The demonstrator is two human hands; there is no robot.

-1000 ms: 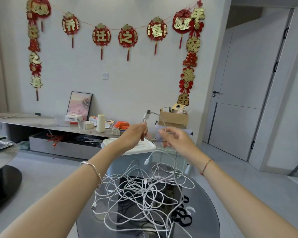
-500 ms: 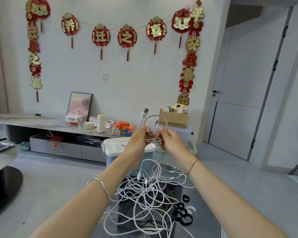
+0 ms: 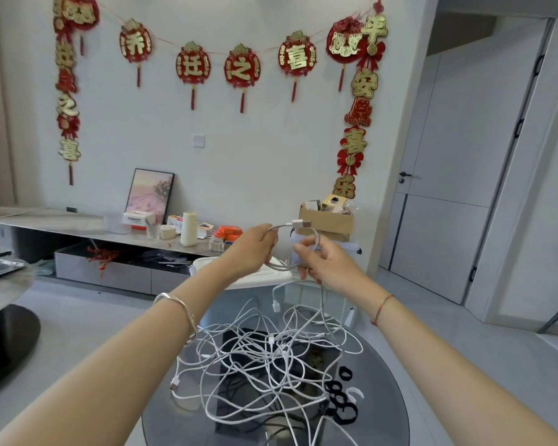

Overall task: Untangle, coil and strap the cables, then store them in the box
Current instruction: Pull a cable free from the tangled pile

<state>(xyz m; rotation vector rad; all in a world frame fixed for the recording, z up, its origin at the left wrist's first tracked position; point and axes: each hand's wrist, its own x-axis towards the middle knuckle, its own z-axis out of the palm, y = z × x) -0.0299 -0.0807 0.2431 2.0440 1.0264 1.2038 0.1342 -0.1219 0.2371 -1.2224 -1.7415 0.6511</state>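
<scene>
1. The left hand [image 3: 255, 249] is raised above the table, its fingers curled tightly round a pale grey braided cable [image 3: 284, 267].
2. The cable's white-and-silver USB plug [image 3: 301, 224] sticks out sideways just past the left hand's knuckles, pointing towards the right.
3. The right hand [image 3: 327, 265] is just beside the left, apart from it. Its fingers are bent round the same cable, which arcs from the plug over the fingertips and back underneath to the left hand as one small loop.
4. A strand drops from the right hand into a loose tangle of white cables [image 3: 271, 358], which lies heaped on a round dark glass table [image 3: 393, 397] below both forearms.
5. Several small black strap loops [image 3: 342, 402] lie on the glass at the tangle's right edge, with a white strap [image 3: 356, 393] beside them.
6. A clear plastic storage box with a white lid [image 3: 203, 263] stands beyond the table, partly hidden behind the left forearm, lid on.
7. A silver bangle [image 3: 178, 304] circles the left wrist and a thin red cord bracelet [image 3: 382, 305] the right.
8. Farther back, a brown cardboard box [image 3: 329, 223] filled with small items sits behind the hands, a low grey console shelf [image 3: 45, 220] carries a framed pink picture [image 3: 149, 194], and red-and-gold paper decorations [image 3: 242, 67] hang on the white wall.
</scene>
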